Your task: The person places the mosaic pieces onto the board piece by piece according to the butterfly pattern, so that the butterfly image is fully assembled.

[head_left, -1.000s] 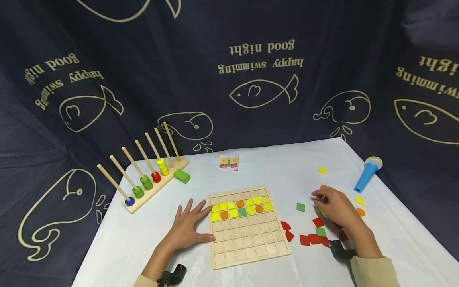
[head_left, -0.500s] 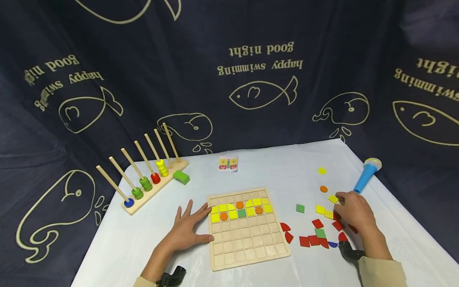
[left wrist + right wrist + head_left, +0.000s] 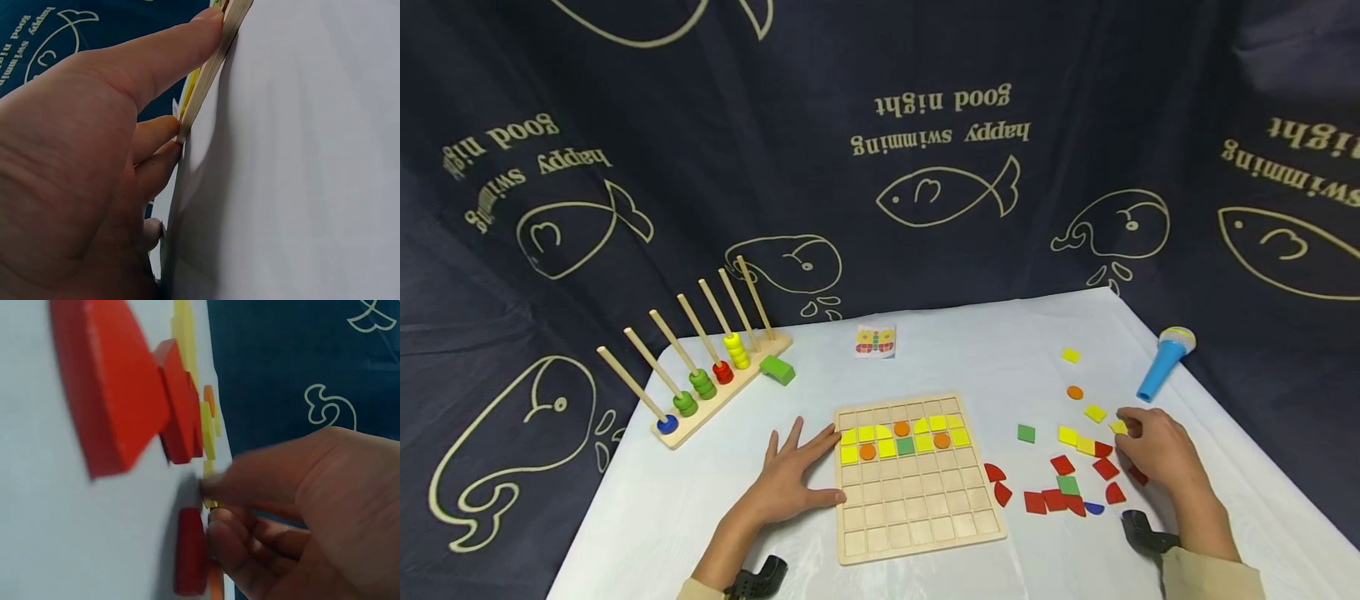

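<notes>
The left hand point(image 3: 793, 483) lies with fingers spread at the left edge of a wooden grid board point(image 3: 917, 533). Its thumb and fingertips touch that edge, also seen close up in the left wrist view. Yellow tiles, orange discs and a green square point(image 3: 906, 446) fill part of the board's upper rows. To the right, the right hand point(image 3: 1161, 454) pinches a small yellow tile point(image 3: 1118, 427) between thumb and curled fingers. Blur in the right wrist view hides part of this tile point(image 3: 210, 487). A red tile point(image 3: 190, 550) lies just below the fingertips.
Several loose tiles lie around the right hand, among them a yellow square point(image 3: 1095, 413), an orange disc point(image 3: 1075, 392) and a red tile point(image 3: 1106, 468). A blue toy microphone point(image 3: 1165, 367), a butterfly picture card point(image 3: 875, 342), a green block point(image 3: 777, 370) and a bead-peg stand point(image 3: 722, 392) stand farther back.
The right hand has moved right past the yellow squares, then slightly toward the person. A yellow tile from farther right now shows at its fingertips. The left hand stays at the board.
</notes>
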The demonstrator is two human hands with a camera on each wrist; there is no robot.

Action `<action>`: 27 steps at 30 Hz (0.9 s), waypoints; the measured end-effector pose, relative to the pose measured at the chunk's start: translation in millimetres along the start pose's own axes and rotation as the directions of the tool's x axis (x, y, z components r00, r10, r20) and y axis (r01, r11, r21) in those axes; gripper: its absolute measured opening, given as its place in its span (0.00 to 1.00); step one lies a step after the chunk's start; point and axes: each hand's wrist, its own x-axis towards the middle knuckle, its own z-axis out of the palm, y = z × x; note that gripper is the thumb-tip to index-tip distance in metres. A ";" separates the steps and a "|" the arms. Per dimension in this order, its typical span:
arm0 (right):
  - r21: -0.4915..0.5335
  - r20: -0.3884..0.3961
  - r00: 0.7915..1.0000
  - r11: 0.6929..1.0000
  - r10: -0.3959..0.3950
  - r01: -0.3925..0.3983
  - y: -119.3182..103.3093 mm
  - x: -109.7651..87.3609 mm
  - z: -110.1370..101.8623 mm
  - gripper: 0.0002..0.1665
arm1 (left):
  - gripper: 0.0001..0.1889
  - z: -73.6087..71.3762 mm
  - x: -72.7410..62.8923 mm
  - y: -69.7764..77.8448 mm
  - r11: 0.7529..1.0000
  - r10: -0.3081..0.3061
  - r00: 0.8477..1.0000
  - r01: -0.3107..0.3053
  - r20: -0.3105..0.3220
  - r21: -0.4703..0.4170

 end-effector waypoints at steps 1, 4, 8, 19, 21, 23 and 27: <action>0.006 -0.012 1.000 1.000 -0.006 0.006 0.3 0.1 2.1 0.28 | 0.48 -0.1 -0.1 -0.3 1.000 0.000 1.000 0.000 -0.001 -0.002; 0.032 -0.022 0.999 0.999 -0.041 0.042 -0.6 0.0 6.6 0.26 | 0.48 -0.4 -0.1 -0.8 1.000 -0.005 1.000 0.005 0.005 -0.002; 0.032 -0.019 0.996 0.996 -0.088 0.089 -2.3 -0.4 8.6 0.24 | 0.48 -0.4 -0.1 -1.5 1.000 -0.007 1.000 0.007 0.007 -0.004; 0.001 -0.073 0.997 1.000 0.021 -0.021 1.4 -1.6 8.9 0.26 | 0.48 -1.3 0.0 -1.6 1.000 -0.012 1.000 0.012 0.018 -0.008; 0.013 -0.075 0.997 1.000 0.012 -0.011 1.8 -0.9 10.9 0.27 | 0.48 -1.6 0.0 -1.7 1.000 -0.007 1.000 0.008 0.015 -0.009; 0.021 -0.065 0.998 1.000 -0.019 0.020 1.6 -0.5 12.2 0.28 | 0.48 -1.7 -0.1 -1.9 1.000 -0.007 1.000 0.007 0.014 -0.008; 0.021 -0.033 0.997 0.997 -0.072 0.073 0.5 0.2 14.7 0.32 | 0.48 -1.6 -0.5 -1.6 1.000 -0.012 1.000 0.012 0.016 -0.011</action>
